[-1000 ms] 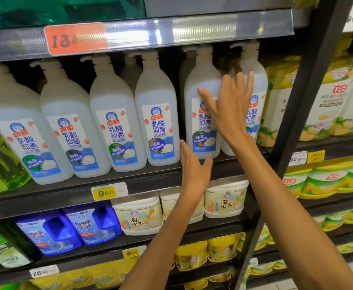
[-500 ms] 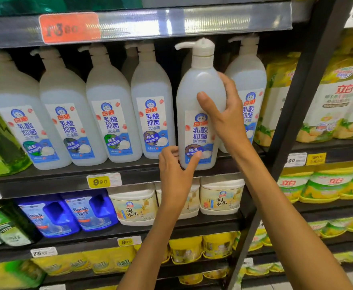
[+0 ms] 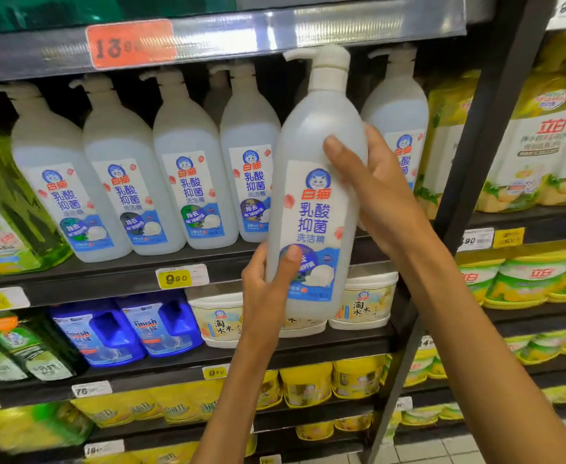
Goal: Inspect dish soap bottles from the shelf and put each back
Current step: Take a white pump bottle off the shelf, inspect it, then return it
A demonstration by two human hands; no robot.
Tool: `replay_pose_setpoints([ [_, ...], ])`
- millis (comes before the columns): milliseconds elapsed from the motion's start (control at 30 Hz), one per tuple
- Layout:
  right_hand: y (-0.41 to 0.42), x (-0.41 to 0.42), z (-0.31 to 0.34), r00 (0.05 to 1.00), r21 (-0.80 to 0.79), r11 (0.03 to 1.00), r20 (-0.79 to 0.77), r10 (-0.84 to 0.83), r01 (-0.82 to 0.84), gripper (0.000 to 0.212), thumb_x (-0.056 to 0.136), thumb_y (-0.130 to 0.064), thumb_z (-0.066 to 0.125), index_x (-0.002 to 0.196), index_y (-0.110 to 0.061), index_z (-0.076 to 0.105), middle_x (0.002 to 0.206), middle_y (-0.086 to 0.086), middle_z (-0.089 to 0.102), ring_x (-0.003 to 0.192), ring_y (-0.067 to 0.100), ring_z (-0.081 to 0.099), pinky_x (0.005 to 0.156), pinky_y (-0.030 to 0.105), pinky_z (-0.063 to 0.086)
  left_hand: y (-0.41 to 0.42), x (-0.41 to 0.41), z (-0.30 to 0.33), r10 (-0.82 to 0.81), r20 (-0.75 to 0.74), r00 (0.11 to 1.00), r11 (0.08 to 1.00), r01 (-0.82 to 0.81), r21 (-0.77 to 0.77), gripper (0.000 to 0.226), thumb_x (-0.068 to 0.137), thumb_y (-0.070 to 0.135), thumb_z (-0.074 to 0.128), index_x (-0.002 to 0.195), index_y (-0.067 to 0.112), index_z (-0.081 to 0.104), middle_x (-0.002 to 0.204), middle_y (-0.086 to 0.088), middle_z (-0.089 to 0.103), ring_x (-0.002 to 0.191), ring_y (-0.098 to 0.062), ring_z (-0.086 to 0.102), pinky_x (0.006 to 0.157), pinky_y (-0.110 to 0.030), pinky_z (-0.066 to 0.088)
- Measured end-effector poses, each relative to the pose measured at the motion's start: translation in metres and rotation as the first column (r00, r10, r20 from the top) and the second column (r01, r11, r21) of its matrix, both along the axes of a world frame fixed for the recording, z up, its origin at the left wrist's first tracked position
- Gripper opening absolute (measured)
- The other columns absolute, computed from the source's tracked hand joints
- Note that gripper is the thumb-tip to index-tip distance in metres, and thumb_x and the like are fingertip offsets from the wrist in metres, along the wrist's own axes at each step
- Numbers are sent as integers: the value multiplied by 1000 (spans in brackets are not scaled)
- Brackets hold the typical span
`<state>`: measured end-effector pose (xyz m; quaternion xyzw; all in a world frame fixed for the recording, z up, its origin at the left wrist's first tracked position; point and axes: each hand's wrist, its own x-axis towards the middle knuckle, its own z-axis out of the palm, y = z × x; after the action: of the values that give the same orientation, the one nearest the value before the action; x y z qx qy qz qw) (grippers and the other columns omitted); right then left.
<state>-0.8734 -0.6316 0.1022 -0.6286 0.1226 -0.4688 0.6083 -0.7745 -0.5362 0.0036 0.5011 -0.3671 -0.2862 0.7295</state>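
Observation:
A white pump bottle of dish soap [image 3: 311,209] with a blue-and-white label is held out in front of the shelf [image 3: 107,276], label facing me, tilted slightly. My right hand [image 3: 378,192] grips its upper body from the right, thumb across the front. My left hand [image 3: 268,289] holds its lower part, thumb on the label. Several matching bottles [image 3: 187,175] stand in a row on the shelf behind, one [image 3: 398,128] to the right of the held bottle.
A black upright post [image 3: 469,182] stands right of my arms, with yellow refill pouches [image 3: 536,152] beyond it. Below are white tubs [image 3: 365,299], blue jugs [image 3: 161,326] and yellow packs [image 3: 305,383]. A green bottle [image 3: 3,209] stands far left.
The bottle has come off the shelf and toward me. My right hand went from reaching to gripping it, and my left hand rose from the shelf edge to hold its base.

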Motion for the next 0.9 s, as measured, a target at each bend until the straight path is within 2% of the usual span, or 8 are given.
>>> replay_pose_setpoints([
  [133,8,-2,-8,978,108,972,40,204,-207,52,80,-27,62,129,-18,46,106,5,70,98,23,70,76,34,58,22,5,-8,-111,-130,985,991,120,60,40,66,60,63,91,31,73,92,0,76,81,-15,73,61,-24,57],
  [300,24,4,-15,999,54,998,-23,36,-34,50,73,-33,76,117,-26,54,104,4,71,91,20,72,67,29,58,41,12,-10,-232,-124,965,956,250,152,31,66,68,60,83,45,74,89,7,76,81,-8,72,62,-20,56],
  [433,27,0,-13,995,96,991,-30,99,-96,38,76,-37,71,111,-28,59,99,-2,74,95,19,72,71,30,59,43,10,-13,-252,-247,936,953,284,101,35,68,58,48,81,43,76,90,8,76,82,-9,72,67,-24,59],
  [567,31,-2,-21,985,195,965,22,172,-173,42,83,-38,65,122,-25,57,108,0,72,105,21,68,83,36,58,41,4,-17,-200,-376,905,971,235,52,50,61,60,54,97,29,69,93,2,75,91,-17,68,89,-42,50],
  [700,37,0,-35,940,363,868,159,301,-339,27,79,-41,68,98,-24,74,92,1,75,89,17,72,75,33,60,46,1,-25,-381,-449,808,890,452,58,72,68,69,51,120,21,65,102,-12,72,85,-26,70,82,-46,55],
  [767,37,0,-39,941,381,861,172,291,-336,26,86,-37,62,105,-20,64,87,1,75,82,16,73,68,31,59,46,-2,-27,-403,-435,805,870,485,92,63,80,68,42,120,24,65,103,-12,71,86,-27,69,83,-49,55],
  [833,36,-3,-37,955,350,890,160,252,-293,32,84,-34,61,111,-18,58,87,1,75,80,15,72,66,30,59,44,-2,-24,-366,-323,873,887,432,162,48,90,62,32,103,39,71,96,-2,74,85,-18,71,72,-37,59],
  [900,35,-5,-30,985,266,949,88,148,-167,49,81,-34,70,124,-17,54,98,3,72,84,17,72,67,31,58,43,0,-12,-349,-217,912,886,397,240,46,78,71,34,93,48,71,99,9,74,89,-7,71,71,-26,55],
])
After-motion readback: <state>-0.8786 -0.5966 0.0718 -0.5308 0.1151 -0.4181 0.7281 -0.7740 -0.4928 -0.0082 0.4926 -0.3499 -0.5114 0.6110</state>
